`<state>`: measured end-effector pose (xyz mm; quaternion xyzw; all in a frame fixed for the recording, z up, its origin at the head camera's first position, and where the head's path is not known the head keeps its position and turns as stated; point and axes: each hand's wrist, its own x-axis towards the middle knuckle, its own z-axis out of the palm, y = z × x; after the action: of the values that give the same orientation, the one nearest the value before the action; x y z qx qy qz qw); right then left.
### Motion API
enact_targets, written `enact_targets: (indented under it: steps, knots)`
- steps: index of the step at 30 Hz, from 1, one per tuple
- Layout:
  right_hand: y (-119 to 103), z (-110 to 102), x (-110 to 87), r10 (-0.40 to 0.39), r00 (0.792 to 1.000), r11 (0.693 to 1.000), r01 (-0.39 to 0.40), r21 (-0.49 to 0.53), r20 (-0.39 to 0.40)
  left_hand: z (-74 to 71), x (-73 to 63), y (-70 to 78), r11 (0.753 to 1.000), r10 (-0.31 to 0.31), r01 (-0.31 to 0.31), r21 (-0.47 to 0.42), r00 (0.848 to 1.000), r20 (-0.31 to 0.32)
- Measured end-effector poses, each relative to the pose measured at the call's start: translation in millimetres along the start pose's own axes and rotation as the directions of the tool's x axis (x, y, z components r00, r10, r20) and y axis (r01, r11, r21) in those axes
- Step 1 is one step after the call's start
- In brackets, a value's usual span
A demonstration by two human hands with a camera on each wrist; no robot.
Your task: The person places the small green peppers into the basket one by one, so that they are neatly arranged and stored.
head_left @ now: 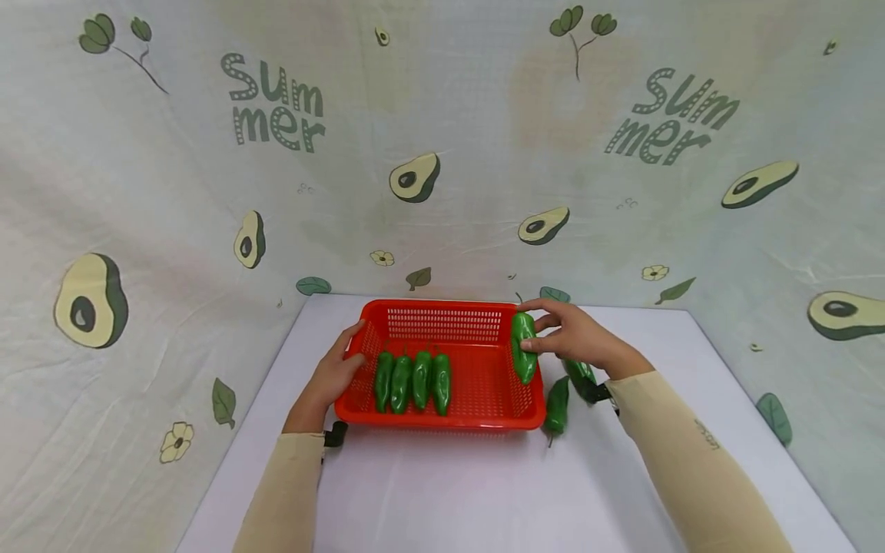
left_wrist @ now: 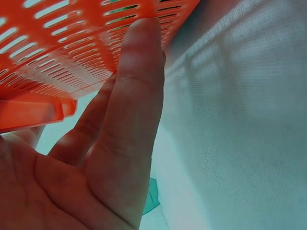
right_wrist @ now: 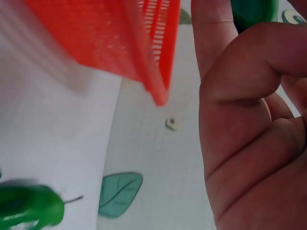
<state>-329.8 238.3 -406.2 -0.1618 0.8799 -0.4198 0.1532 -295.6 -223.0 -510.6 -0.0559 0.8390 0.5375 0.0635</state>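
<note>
A red plastic basket (head_left: 477,421) with slotted walls lies on the white table. My left hand (head_left: 330,382) grips its left rim, the thumb over the edge; in the left wrist view the fingers (left_wrist: 139,81) lie along the outside of the slotted wall. My right hand (head_left: 570,332) pinches a green pepper (head_left: 524,357) between thumb and fingers above the basket's right end. Several green peppers (head_left: 422,379) lie side by side in the basket's left half, stems toward the back. In the right wrist view only part of the held pepper (right_wrist: 254,12) shows.
On the table right of the basket lie a green pepper (head_left: 556,407) and another green pepper (head_left: 579,372), partly hidden beneath my right hand. A printed cloth (head_left: 477,115) with avocados and leaves hangs behind and along both sides of the table (head_left: 442,499).
</note>
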Motion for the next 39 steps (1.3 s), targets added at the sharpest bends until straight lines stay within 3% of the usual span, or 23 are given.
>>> enact_targets:
  steps: [8, 17, 29, 39]
  knots:
    - [-27.1, 21.1, 33.2, -0.09, 0.994, 0.992, 0.083, 0.095, 0.069, -2.1, -0.7, -0.6, 1.0, -0.006, 0.006, -0.002, 1.0, -0.002]
    - [-42.5, 55.0, 67.9, -0.146, 0.985, 0.983, 0.134, 0.122, 0.096, -2.7, 0.6, 0.3, 0.999, 0.024, -0.024, -0.024, 1.0, -0.001]
    - [-44.5, 85.9, 91.9, -0.164, 0.98, 0.984, 0.154, 0.091, 0.116, 0.6, -0.7, 0.6, 0.999, 0.025, -0.025, -0.028, 1.0, -0.003]
    - [-41.4, 101.5, 97.7, -0.123, 0.983, 0.992, 0.12, 0.028, 0.136, 2.6, 0.3, -0.7, 0.999, 0.011, -0.011, -0.03, 1.0, -0.011]
